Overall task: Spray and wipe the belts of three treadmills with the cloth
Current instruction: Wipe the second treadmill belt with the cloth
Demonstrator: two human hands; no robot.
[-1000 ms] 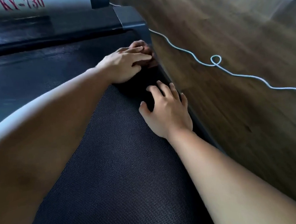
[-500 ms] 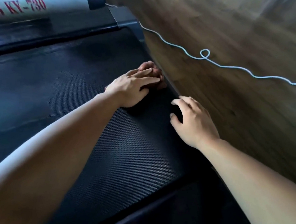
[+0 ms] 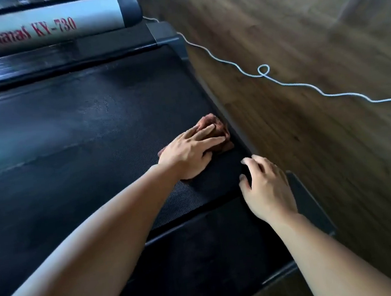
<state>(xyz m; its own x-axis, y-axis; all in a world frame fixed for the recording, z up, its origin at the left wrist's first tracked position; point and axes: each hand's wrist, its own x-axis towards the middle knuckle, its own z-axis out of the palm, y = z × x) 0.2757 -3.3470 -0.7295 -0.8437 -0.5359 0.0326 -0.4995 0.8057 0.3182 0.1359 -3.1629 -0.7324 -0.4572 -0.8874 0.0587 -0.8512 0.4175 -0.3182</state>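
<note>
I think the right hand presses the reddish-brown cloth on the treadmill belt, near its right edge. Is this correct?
No. The head view shows the left hand pressing the reddish-brown cloth on the treadmill belt, near its right edge; the right hand holds nothing.

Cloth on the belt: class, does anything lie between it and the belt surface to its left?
Nothing visible does. The left hand presses the cloth at the right edge of the belt; leftward it shows only bare surface. The right hand rests nearer the camera, outside that path.
</note>
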